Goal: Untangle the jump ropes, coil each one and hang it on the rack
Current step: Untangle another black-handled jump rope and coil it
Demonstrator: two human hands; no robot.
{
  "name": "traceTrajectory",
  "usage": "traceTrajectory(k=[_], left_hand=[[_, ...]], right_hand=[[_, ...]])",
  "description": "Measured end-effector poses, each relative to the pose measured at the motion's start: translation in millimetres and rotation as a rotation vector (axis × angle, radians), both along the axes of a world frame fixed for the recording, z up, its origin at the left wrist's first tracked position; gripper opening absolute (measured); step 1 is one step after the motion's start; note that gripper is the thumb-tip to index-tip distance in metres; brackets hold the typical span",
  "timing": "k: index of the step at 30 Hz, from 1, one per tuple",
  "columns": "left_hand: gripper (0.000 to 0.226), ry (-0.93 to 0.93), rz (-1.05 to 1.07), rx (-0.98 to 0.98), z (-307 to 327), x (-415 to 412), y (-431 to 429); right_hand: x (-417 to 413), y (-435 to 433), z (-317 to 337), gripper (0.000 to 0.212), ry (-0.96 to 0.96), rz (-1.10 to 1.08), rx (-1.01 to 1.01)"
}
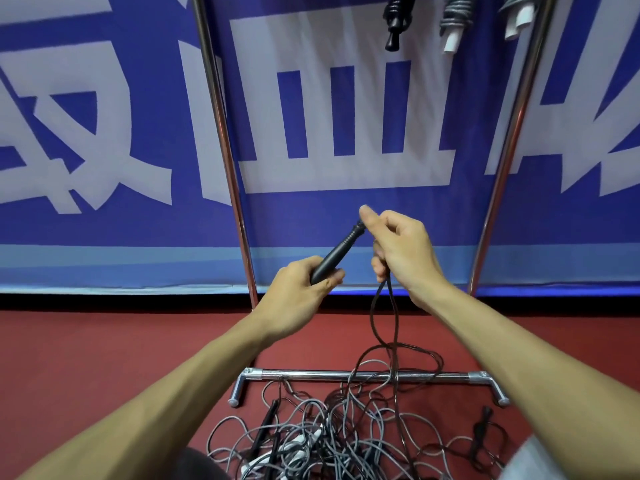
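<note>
The red floor (104,341) carries a tangle of grey and black jump ropes (311,441) and the rack's base (311,375).

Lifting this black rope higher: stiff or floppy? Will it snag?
Probably floppy: the black rope hangs in a slack loop under the right hand. Likely to snag, since it runs into the tangled pile. Its handle looks rigid.

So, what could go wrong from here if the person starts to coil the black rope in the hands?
The left hand grips the black handle, and the black cord hanging from the right hand runs down into the tangled pile; a hard pull could tighten knots there or drag other ropes up. The cord also crosses the rack's base bar, so it may snag on it as it rises.
</note>
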State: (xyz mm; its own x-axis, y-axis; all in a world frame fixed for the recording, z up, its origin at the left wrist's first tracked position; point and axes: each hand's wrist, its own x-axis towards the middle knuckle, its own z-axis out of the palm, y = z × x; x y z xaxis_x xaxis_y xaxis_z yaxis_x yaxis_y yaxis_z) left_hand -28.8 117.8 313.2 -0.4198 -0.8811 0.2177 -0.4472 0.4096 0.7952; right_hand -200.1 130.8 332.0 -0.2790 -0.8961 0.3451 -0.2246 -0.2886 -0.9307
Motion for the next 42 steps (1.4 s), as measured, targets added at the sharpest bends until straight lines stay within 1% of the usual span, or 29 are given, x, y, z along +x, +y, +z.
traceTrajectory(k=[2,3,5,8,10,11,13,16,18,20,22,23,25,26,27,29,30,31,33,34,35,36,39,42], left_hand=[[0.025,0.075,0.022,0.026,1,0,-3],[0.024,0.137,0.044,0.055,1,1,-6],[0.025,0.272,0.082,0.120,3,3,-10],[0.031,0.505,0.142,0.204,9,4,-14],[0.035,0.647,0.202,0.228,13,9,-19],[0.034,0.682,0.229,0.231,14,11,-21],[0.031,0.693,0.281,0.227,14,15,-23],[0.026,0.657,0.320,0.217,11,15,-24],[0.023,0.669,0.268,0.262,11,13,-23],[0.022,0.699,0.192,0.368,13,10,-21],[0.024,0.713,0.164,0.448,14,11,-22],[0.025,0.712,0.176,0.460,13,12,-24],[0.024,0.684,0.214,0.446,10,15,-30],[0.022,0.671,0.225,0.428,8,17,-33],[0.020,0.659,0.232,0.401,6,17,-34],[0.019,0.586,0.262,0.285,4,18,-36],[0.021,0.483,0.287,0.183,1,18,-37],[0.023,0.330,0.305,0.066,-2,19,-38],[0.028,-0.057,0.314,-0.126,-9,20,-38],[0.032,-0.231,0.320,-0.181,-12,20,-38],[0.035,-0.357,0.316,-0.209,-15,20,-37],[0.038,-0.438,0.302,-0.207,-16,21,-38],[0.044,-0.549,0.220,-0.144,-16,23,-39],[0.051,-0.621,0.128,-0.146,-15,19,-34]], right_hand=[[2,3,1,0.057,-0.056,0.165,0.120],[4,3,0,0.057,-0.022,0.235,0.180],[8,0,-6,0.049,0.117,0.298,0.221],[11,-3,-21,0.029,0.237,0.400,0.269],[14,-1,-28,0.024,0.404,0.486,0.325],[16,0,-29,0.022,0.495,0.503,0.339],[21,2,-30,0.019,0.608,0.505,0.330],[30,3,-30,0.014,0.647,0.574,0.360],[33,4,-33,0.009,0.673,0.644,0.384],[30,4,-37,0.003,0.764,0.652,0.387],[27,5,-35,0.010,0.836,0.631,0.408],[25,5,-33,0.012,0.840,0.634,0.434],[23,6,-31,0.009,0.831,0.646,0.468],[22,7,-30,0.008,0.858,0.636,0.468],[22,7,-30,0.013,0.907,0.615,0.463],[22,8,-31,0.023,0.983,0.588,0.473],[22,9,-31,0.026,0.984,0.590,0.497],[21,9,-30,0.028,0.950,0.603,0.525],[19,9,-26,0.028,0.875,0.619,0.559],[16,9,-24,0.027,0.871,0.614,0.552],[11,8,-22,0.023,0.871,0.599,0.538],[5,8,-19,0.018,0.868,0.576,0.513],[-13,5,-15,0.007,0.849,0.464,0.413],[-22,0,-9,0.015,0.823,0.324,0.294]])
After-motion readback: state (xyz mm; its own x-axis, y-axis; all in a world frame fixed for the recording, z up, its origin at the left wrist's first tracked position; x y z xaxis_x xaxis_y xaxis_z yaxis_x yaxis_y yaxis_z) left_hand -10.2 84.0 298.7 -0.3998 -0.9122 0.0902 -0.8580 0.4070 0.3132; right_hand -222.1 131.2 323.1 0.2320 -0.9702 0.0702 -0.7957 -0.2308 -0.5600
